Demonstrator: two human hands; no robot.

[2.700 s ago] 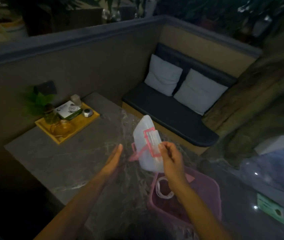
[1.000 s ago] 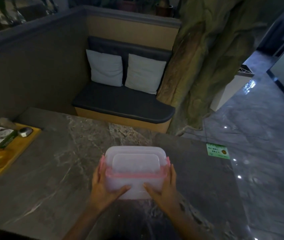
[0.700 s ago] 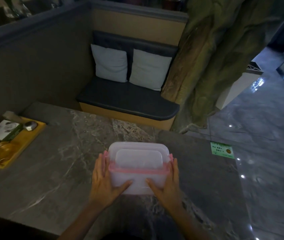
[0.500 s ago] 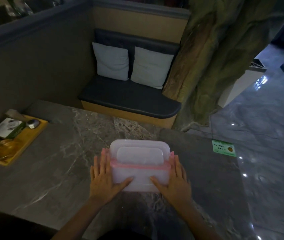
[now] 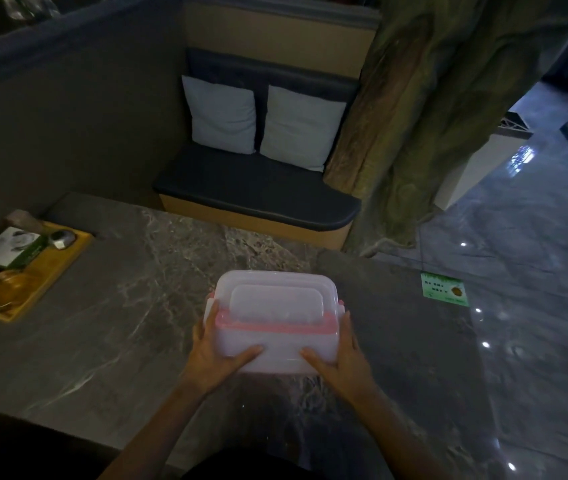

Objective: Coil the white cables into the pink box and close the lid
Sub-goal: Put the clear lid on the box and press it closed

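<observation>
The pink box rests on the marble table in front of me, with its translucent white lid on top and a pink clip band across the near side. My left hand grips the box's left side, thumb pressed on the near face. On the right side sits my right hand, gripping in the same way. The white cables are hidden inside the box.
A yellow tray with a small carton and other items sits at the table's left edge. A green sticker lies near the right edge. Beyond the table stands a dark bench with two cushions, next to a tree trunk.
The lid, held up in my right hand earlier, now sits on the box. Both hands went flat on the table beside the box, then closed around its sides again.
</observation>
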